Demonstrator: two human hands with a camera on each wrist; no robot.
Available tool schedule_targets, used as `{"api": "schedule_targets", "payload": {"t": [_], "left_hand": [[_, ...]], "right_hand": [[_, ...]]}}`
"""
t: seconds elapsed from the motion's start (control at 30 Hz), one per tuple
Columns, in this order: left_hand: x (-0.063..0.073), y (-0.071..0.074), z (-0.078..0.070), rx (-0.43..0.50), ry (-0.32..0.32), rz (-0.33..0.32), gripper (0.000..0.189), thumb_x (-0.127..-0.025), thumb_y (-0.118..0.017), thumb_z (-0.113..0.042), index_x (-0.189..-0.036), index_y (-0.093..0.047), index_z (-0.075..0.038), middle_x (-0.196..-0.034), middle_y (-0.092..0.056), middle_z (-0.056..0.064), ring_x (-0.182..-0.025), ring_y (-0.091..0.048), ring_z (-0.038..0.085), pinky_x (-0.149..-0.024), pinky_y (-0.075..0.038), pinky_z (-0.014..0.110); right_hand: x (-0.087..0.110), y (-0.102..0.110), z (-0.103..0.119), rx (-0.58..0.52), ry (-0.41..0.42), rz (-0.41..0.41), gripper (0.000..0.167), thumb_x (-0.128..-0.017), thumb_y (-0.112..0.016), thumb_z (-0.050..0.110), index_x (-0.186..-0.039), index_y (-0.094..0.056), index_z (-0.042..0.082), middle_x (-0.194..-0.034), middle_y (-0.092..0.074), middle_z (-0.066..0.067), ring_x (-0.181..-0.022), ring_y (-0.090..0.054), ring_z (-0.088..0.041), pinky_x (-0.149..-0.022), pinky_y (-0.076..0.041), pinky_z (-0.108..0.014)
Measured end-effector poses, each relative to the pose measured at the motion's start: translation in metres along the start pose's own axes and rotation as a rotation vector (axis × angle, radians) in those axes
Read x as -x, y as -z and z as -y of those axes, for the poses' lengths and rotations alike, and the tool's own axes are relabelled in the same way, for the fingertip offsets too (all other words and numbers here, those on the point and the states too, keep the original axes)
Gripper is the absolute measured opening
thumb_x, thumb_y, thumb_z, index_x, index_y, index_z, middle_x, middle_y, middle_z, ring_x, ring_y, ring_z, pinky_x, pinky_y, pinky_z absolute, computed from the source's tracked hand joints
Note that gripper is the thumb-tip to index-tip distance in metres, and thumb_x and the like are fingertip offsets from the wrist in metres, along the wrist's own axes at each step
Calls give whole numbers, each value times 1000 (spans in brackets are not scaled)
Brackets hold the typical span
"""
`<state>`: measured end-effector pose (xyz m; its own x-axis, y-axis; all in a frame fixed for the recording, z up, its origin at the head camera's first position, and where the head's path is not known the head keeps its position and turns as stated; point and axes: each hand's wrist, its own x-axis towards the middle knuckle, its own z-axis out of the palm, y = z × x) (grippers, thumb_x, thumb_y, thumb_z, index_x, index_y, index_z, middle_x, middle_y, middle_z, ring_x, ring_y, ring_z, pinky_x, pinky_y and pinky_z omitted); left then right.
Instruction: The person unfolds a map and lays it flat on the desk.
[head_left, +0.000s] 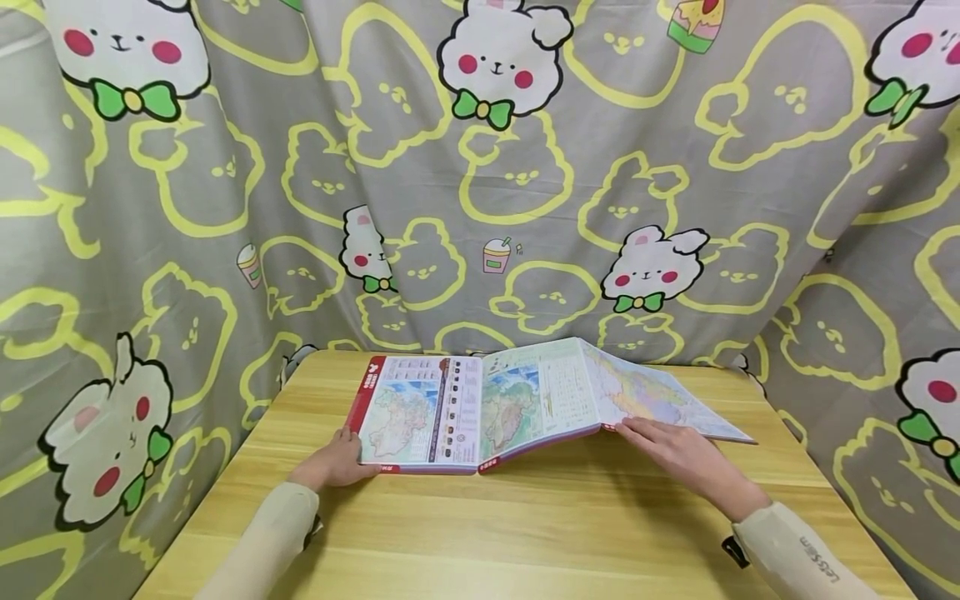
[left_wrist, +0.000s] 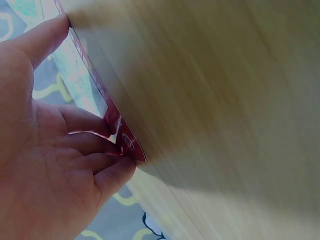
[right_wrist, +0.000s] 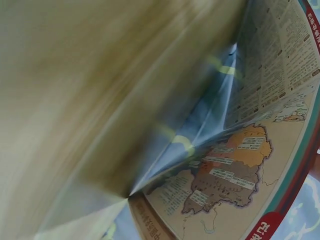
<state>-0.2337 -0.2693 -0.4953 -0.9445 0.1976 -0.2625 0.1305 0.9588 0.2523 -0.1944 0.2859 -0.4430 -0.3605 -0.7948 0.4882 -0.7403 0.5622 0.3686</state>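
Note:
A folding map (head_left: 408, 417) lies spread on the table, its left panel flat. Its middle panel (head_left: 517, 400) slopes up to a raised fold, and the right panel (head_left: 652, 392) slants down from there. My left hand (head_left: 337, 460) holds the near left corner; in the left wrist view the thumb (left_wrist: 52, 35) meets one edge and the curled fingers (left_wrist: 117, 175) the red corner. My right hand (head_left: 686, 458) grips the near edge by the raised fold, its thumb hidden. The right wrist view shows the lifted panels' printed underside (right_wrist: 227, 170).
The wooden table (head_left: 525, 533) extends in front of the map and to both sides. A grey curtain (head_left: 420, 192) with cartoon rabbits hangs right behind the table and along its sides.

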Motion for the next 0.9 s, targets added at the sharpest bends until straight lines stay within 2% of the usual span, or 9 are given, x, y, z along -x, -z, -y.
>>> {"api": "schedule_targets", "payload": {"t": [0.3,0.47,0.67,0.73,0.83,0.9], "left_hand": [[1,4,8,19,-7,-2,95,-82,-66,-49,-130,-32,24,-138,-26,43,-128,-29,49,-101,-31,57],[0,6,11,28,1,2,96,-81,-67,-49,-131,-31,25,-140,-23,43,-130,-23,52,-103,-27,59],[-1,8,13,24,-1,4,95,-82,-66,-49,-130,-32,25,-139,-22,44,-131,-21,53,-103,-25,59],[0,8,13,30,-3,2,98,-82,-65,-52,-130,-30,27,-139,-22,45,-131,-21,53,-103,-25,59],[0,9,14,33,4,-1,104,-81,-64,-56,-131,-27,27,-138,-23,44,-131,-21,53,-104,-25,59],[1,9,13,35,10,-4,107,-79,-65,-57,-131,-27,27,-139,-23,44,-131,-22,52,-103,-26,59]], "right_hand": [[10,-11,3,-29,-8,59,64,-104,-1,12,-122,-62,4,-114,-64,-12,-91,-65,-25,-63,-54,-37],[14,-16,7,-46,-15,105,68,-103,3,14,-124,-61,6,-114,-64,-12,-91,-65,-25,-60,-54,-37],[19,-21,11,-43,-8,146,66,-103,2,17,-128,-59,12,-112,-64,-11,-91,-65,-24,-59,-54,-37],[21,-24,12,-46,5,152,65,-104,1,18,-128,-60,13,-112,-64,-10,-92,-65,-24,-60,-54,-36],[23,-27,12,-54,31,150,52,-105,-14,15,-126,-62,13,-110,-64,-10,-91,-65,-23,-60,-53,-36],[23,-30,12,-50,51,150,50,-104,-17,14,-124,-63,12,-108,-64,-10,-90,-65,-23,-61,-54,-36]]}}
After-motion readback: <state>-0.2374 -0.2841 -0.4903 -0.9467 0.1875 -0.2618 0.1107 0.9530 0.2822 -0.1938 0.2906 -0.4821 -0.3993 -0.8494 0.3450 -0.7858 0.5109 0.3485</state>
